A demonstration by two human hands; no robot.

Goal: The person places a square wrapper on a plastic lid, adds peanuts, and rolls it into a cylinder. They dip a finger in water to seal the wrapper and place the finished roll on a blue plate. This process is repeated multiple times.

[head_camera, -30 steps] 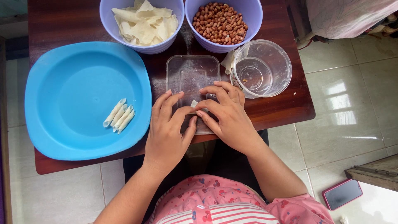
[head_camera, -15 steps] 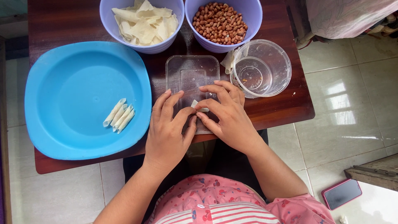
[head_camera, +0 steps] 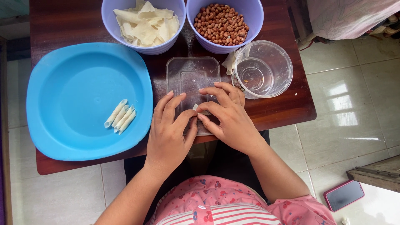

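A dark wooden table (head_camera: 66, 25) stands over a pale tiled floor (head_camera: 354, 104); a phone with a pink edge (head_camera: 344, 195) lies on the tiles to the right. At the far edge, two lilac bowls are set side by side: the bowl of wrapper sheets (head_camera: 143, 23) and the bowl of peanuts (head_camera: 224, 23). A clear round tub (head_camera: 261, 68) is placed just right of a clear rectangular lid (head_camera: 192, 77), which serves as the work surface. On the blue plate (head_camera: 83, 83) to the left, four finished rolls (head_camera: 120, 116) are laid touching one another. The left hand (head_camera: 168, 135) and right hand (head_camera: 227, 116) are brought together over the near end of the lid, fingertips narrowed and pinched on a small wrapper piece (head_camera: 195, 107), which is mostly hidden between them. The rolling step is judged to be in hand. For the next move, a tight even roll with light pressure is called for, so the thin sheet is not torn, followed by a short carry to the plate.
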